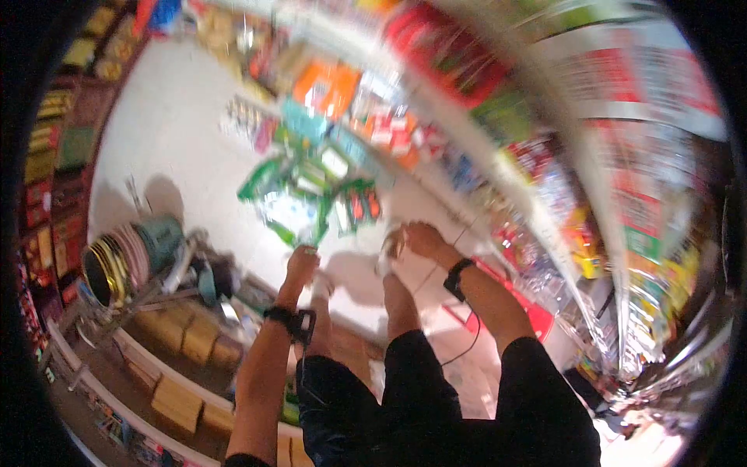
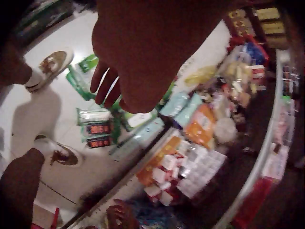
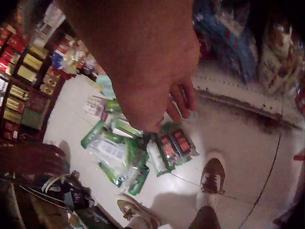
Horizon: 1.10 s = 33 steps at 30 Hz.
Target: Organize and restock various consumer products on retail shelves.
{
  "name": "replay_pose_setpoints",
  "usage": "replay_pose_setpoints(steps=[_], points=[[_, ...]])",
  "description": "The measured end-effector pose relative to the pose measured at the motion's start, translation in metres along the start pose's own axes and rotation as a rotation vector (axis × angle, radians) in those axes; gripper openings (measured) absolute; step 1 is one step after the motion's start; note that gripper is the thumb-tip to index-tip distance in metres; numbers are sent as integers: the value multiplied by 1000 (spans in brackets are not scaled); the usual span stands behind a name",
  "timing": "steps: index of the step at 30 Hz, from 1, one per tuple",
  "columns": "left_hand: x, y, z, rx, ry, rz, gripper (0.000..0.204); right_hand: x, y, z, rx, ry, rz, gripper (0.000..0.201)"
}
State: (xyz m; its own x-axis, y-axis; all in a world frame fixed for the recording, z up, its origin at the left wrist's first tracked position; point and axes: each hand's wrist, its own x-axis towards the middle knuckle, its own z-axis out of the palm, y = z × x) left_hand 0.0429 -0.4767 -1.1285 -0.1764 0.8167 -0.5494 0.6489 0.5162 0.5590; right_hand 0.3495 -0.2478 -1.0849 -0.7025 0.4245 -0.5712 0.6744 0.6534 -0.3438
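My left hand (image 1: 302, 266) hangs in front of my legs, its fingers loose and nothing visible in its hold; the left wrist view shows this hand (image 2: 138, 76) with fingers hanging apart. To its right, my right hand (image 1: 420, 240) is also relaxed, and the right wrist view shows that hand (image 3: 157, 90) with bent, loose fingers. Beyond both, green-edged clear plastic packages (image 1: 292, 206) lie in a heap on the pale floor. A pack with dark and orange-red panels (image 3: 174, 147) lies at the heap's right side. Both hands appear above the floor, apart from the packages.
Low shelves packed with bagged goods, including an orange pack (image 1: 325, 87), line the right side. A striped cylinder (image 1: 128, 257) stands at left beside shelving with cardboard boxes (image 1: 177, 401). A red stool-like object (image 1: 533, 315) is near my right leg. Boxed goods fill the far-left shelves (image 1: 66, 156).
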Motion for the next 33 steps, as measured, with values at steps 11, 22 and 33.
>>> replay_pose_setpoints(steps=[11,22,33], points=[[-141,350,-383,-571,363,378,12,-232,-145,-381,-171,414,-104,28],[-356,760,-568,-84,640,1211,14,-553,-234,-685,-476,938,-49,18],[-287,1031,-579,371,549,1255,47,-722,-150,-829,-676,1405,496,30]])
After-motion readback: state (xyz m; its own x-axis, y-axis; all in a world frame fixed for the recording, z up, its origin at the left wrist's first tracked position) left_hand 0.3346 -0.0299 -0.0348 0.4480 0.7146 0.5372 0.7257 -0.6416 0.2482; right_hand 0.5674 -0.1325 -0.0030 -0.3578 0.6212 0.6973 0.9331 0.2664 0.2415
